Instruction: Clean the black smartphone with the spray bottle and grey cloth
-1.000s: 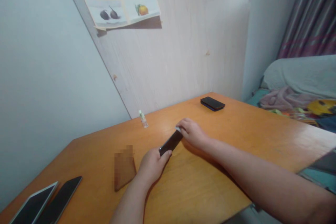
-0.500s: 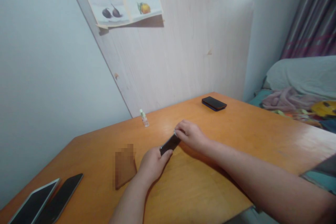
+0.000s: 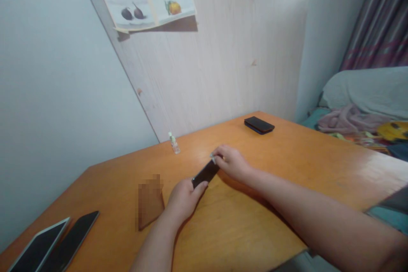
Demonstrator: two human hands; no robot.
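A dark smartphone (image 3: 205,172) is held just above or against the table, slanting away to the right. My left hand (image 3: 185,197) is closed around its near end, thumb along the edge. At the far end, my right hand (image 3: 231,162) pinches a small white piece (image 3: 213,158), perhaps a wipe or cloth, against the phone. Most of that piece is hidden by the fingers. Beyond my left hand stands a small clear bottle (image 3: 174,143) with a pale top.
On the orange wooden table (image 3: 255,221) lie a blurred-out brown flat item (image 3: 150,206), a white-framed tablet (image 3: 40,246) and a dark slab-like device (image 3: 75,242) at left. A dark wallet-like item or stacked phones (image 3: 259,125) rests at the back right. Walls bound the far side.
The white piece shows slightly more beyond my right fingers at the phone's far end. Both hands keep their hold; the whole view has shifted a little.
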